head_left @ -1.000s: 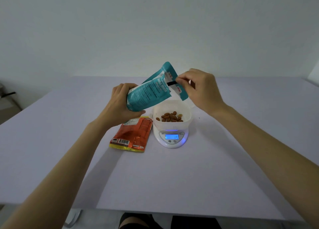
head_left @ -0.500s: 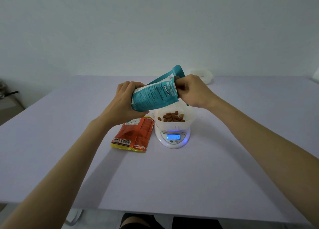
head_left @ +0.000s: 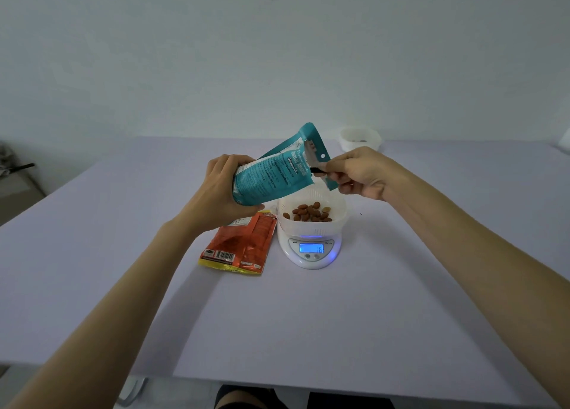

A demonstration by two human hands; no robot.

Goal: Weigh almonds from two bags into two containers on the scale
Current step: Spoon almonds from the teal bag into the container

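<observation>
The left hand point(head_left: 220, 189) grips the base of a tilted teal foil pouch point(head_left: 274, 177), and the right hand point(head_left: 359, 172) pinches its open mouth. Just under both hands, brown almonds point(head_left: 308, 212) sit in a white ribbed plastic tub point(head_left: 311, 230) on a round white scale point(head_left: 310, 256). A flat orange foil packet point(head_left: 243, 242) lies beneath the left hand.

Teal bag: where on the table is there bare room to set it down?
Bare: the near table in front of the orange bag and scale, also right of the scale. Crowded: the orange bag lies close beside the scale's left.
</observation>
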